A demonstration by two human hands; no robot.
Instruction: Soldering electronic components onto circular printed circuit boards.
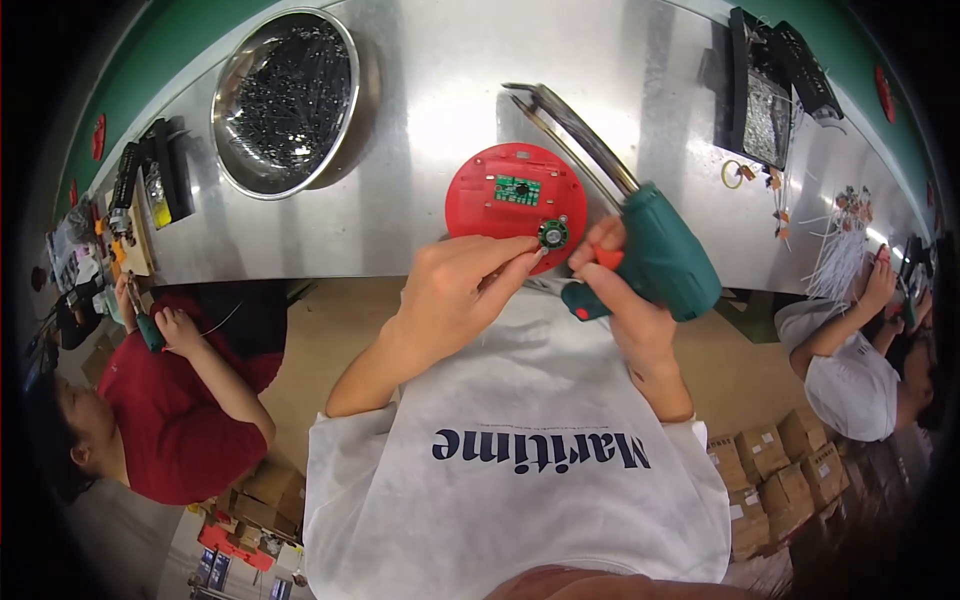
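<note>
A red round plastic disc [475, 190] lies near the front edge of the metal table, with a small green circuit board [517, 190] on it. Over the disc's lower right sits a small round speaker [553, 234] with a silver centre. My left hand [455, 290] reaches in from the left, thumb and forefinger pinched at the speaker's edge. In my right hand [635, 310] is a green soldering gun [672, 255], gripped by its handle near the red trigger. Its long metal prongs [585, 135] slant up and left, above the disc's right side.
A steel bowl [222, 130] full of small black parts stands at the back left. Black trays [742, 90] and a bundle of white wires [840, 250] lie to the right. Co-workers sit at the left [190, 410] and right [850, 370]. Cardboard boxes [785, 490] are stacked behind on the right.
</note>
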